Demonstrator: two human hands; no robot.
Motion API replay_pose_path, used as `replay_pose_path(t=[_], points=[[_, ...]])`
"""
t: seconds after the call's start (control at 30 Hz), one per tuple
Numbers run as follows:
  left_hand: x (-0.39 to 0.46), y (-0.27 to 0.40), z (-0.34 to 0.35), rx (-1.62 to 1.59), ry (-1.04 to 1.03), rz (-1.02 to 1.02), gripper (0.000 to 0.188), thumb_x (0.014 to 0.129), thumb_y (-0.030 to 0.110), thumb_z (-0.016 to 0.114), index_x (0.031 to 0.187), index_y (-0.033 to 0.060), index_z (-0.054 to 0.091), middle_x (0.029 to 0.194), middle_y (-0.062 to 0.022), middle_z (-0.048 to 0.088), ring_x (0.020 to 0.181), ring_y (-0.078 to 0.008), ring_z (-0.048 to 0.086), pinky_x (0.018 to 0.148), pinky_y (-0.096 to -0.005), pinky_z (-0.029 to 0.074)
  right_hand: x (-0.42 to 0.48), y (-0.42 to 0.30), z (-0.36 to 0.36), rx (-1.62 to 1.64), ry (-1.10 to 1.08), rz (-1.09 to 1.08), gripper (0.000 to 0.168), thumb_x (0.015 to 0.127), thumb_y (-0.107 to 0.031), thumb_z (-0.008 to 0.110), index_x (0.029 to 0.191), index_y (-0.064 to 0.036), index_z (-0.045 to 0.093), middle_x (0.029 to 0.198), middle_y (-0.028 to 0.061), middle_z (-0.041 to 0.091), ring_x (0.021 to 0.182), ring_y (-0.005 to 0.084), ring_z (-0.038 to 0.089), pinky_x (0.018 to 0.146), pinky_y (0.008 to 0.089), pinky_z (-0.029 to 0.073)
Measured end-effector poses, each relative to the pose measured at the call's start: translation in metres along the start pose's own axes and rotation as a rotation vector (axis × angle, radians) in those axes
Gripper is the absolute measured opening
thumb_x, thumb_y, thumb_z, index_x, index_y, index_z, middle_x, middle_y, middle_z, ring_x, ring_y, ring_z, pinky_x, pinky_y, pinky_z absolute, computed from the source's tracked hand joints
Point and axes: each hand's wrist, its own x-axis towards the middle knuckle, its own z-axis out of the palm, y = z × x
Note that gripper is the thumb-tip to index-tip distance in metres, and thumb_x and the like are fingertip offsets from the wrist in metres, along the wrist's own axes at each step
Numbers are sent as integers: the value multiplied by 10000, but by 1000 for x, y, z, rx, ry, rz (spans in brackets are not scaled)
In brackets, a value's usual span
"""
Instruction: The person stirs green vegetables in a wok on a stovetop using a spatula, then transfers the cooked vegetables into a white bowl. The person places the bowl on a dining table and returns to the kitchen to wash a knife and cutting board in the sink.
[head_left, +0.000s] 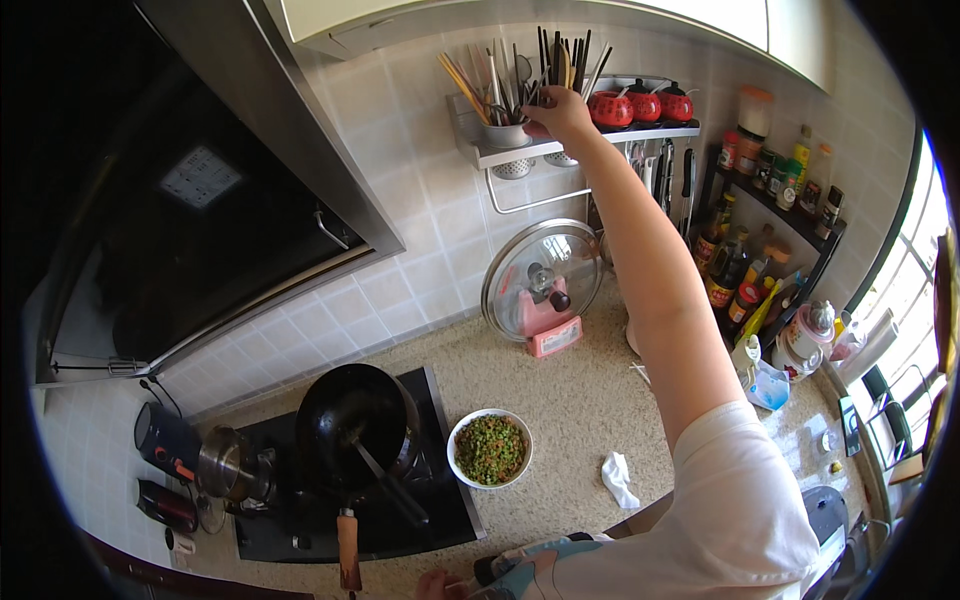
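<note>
My right hand is raised to the wall rack, its fingers among the utensils at a metal utensil cup. Whether the fingers have closed on a utensil is hard to make out. Chopsticks lean out of that cup to the left. My left hand shows only in part at the bottom edge, low by my body, and its grip is hidden. On the counter below is a white bowl of chopped green and brown food. Left of it a black wok sits on the hob, with a spatula inside.
A glass lid stands upright in a pink holder. Red spice jars share the wall rack. Bottles fill a corner shelf. A crumpled tissue lies on the counter. The range hood overhangs the left.
</note>
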Motion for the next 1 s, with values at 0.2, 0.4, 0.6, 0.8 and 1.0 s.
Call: replay_pose_path(t=[0.2, 0.4, 0.6, 0.8, 1.0], points=[[13, 1, 2, 21, -28, 0, 213, 935, 325, 517, 927, 120, 574, 789, -77, 579, 663, -207, 547, 638, -373, 492, 4, -14, -2, -45, 33, -78, 426, 777, -7, 685, 1159, 100, 528, 891, 125, 626, 680, 188, 662, 607, 239, 567], [19, 6, -4, 49, -20, 39, 227, 927, 330, 537, 971, 114, 593, 825, -95, 630, 699, -226, 602, 664, -386, 541, -1, -21, 7, -399, 344, -505, 194, 798, -143, 678, 895, 24, 664, 663, 71, 662, 573, 119, 648, 543, 250, 492], [-1, 19, 9, 115, 82, 133, 193, 905, 295, 585, 974, 114, 583, 840, -92, 641, 720, -225, 638, 643, -382, 564, -11, -35, 10, -323, 421, -549, 198, 827, -158, 645, 898, 25, 675, 661, 95, 670, 573, 127, 652, 569, 247, 490], [-7, 25, 18, 169, 145, 117, 198, 910, 283, 573, 961, 92, 576, 800, -101, 634, 685, -224, 637, 603, -377, 560, 3, -33, 8, -506, 647, -629, 192, 808, -182, 638, 794, 1, 696, 609, 83, 662, 558, 136, 653, 578, 254, 497], [-1, 15, 11, 270, 131, 233, 229, 905, 303, 577, 1014, 101, 568, 818, -108, 640, 684, -228, 642, 580, -363, 550, 6, -50, -9, -201, 752, -618, 136, 767, -156, 659, 739, -26, 689, 638, 128, 653, 600, 250, 652, 612, 333, 504]])
